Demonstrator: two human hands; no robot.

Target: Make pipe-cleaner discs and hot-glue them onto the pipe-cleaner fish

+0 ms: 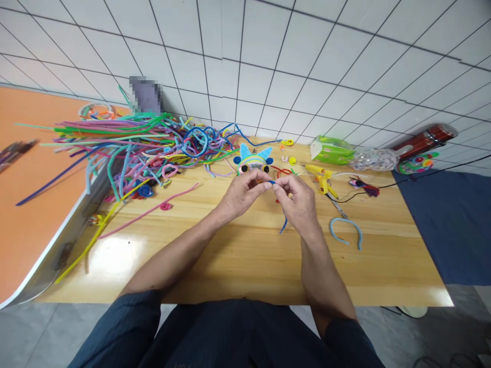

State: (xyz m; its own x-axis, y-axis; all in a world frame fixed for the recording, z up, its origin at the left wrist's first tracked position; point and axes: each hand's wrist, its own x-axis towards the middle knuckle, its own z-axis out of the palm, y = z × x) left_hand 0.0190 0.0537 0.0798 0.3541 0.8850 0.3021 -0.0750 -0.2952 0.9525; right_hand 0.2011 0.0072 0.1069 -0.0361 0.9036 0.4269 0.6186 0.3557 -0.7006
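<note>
Hands close together over the middle of the wooden table (238,260), head view. Left hand (243,195) pinches a short stretch of blue pipe cleaner (271,182) between thumb and fingers; right hand (298,202) grips it likewise, fingertips nearly meeting. Dark-blue strand (284,224) shows below the right hand; whether it belongs to the held piece, cannot tell.

Just beyond the hands: a small animal head (253,162) with light-blue pointed ears and round black eyes, its lower part hidden by the left hand. To its right lie a yellow glue gun (324,179) and, nearer the person, a light-blue arched band (347,223). Along the tiled wall (264,66): a green packet (332,150), clear plastic wrapping (374,159), and a reddish-brown flask (425,139) lying tilted.

Left side: a dense, tangled heap of multicoloured pipe cleaners (161,135), partly over an orange sheet (30,214). Single pink stem (148,210) and long yellow stem (82,253) stretch from the heap's near side toward the person.
</note>
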